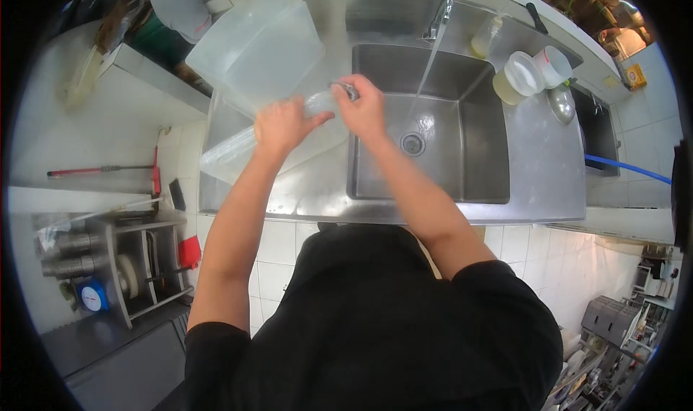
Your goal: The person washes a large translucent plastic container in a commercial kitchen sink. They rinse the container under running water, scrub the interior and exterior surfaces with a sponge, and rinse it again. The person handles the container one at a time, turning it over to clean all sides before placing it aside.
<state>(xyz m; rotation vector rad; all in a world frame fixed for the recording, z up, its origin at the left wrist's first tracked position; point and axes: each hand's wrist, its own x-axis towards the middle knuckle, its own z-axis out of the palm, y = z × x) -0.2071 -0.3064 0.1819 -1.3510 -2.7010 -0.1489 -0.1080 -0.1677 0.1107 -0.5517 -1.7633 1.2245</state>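
Observation:
My left hand (280,123) grips a translucent plastic piece (319,103), thumb stretched along its near side. Its full shape is hidden by my fingers and blurred. My right hand (361,105) is closed around a small dark and silvery thing, perhaps a metal scourer (351,90), held against the right end of that piece. Behind my left hand a large translucent plastic tub (265,48) lies tilted on the steel counter. A flat, clear plastic sheet or lid (230,148) shows below my left wrist. Both hands are left of the sink basin (433,178).
Water runs from the faucet (445,10) into the basin. Right of it stand a squeeze bottle (486,37), a plastic tub (518,78), a white container (553,65) and a metal bowl (562,105). A black-handled knife (536,18) lies on the back ledge. Another person's sleeve (181,5) appears at upper left.

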